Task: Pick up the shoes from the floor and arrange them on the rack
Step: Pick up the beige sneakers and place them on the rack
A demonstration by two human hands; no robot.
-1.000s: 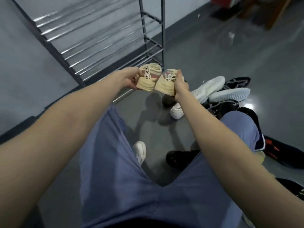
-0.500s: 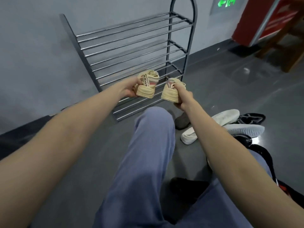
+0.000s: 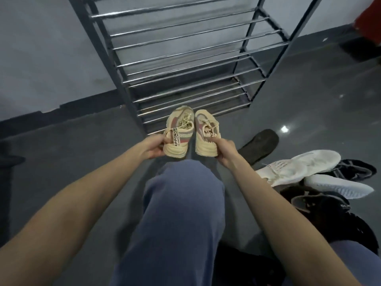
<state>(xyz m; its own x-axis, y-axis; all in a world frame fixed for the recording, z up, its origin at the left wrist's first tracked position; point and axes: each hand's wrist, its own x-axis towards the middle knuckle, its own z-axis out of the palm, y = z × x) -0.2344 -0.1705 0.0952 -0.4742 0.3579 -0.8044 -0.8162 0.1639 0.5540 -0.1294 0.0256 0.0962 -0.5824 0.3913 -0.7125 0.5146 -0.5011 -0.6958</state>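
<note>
nearest the camera, a raised knee in blue trousers (image 3: 181,213) fills the lower centre, with both bare forearms reaching forward on either side of it. at the ends of the arms, the left hand (image 3: 153,148) grips the heel of the left cream shoe (image 3: 180,134), thumb on top near the strap printed with black letters and fingers curled beneath the sole. the right hand (image 3: 224,150) grips the heel of the right cream shoe (image 3: 206,134) in the same manner, thumb pressed into the collar and fingers wrapped under. the two small shoes (cream knit with a pink side stripe and pale laces) are held in the air side by side, toes pointing away, just short of the lowest bars of the rack (image 3: 185,65). to the right, on the grey floor (image 3: 72,162), lies a loose heap: a dark slipper (image 3: 258,146) nearest the held pair, then a white sneaker (image 3: 299,168) on its side, a second white sneaker (image 3: 338,185) sole up, and black shoes (image 3: 329,213) around them. farther off, the rack stands against a pale wall (image 3: 41,48), its dark frame carrying tiers of shiny metal bars, none bearing a shoe. a red object (image 3: 369,19) shows at the upper right edge.
</note>
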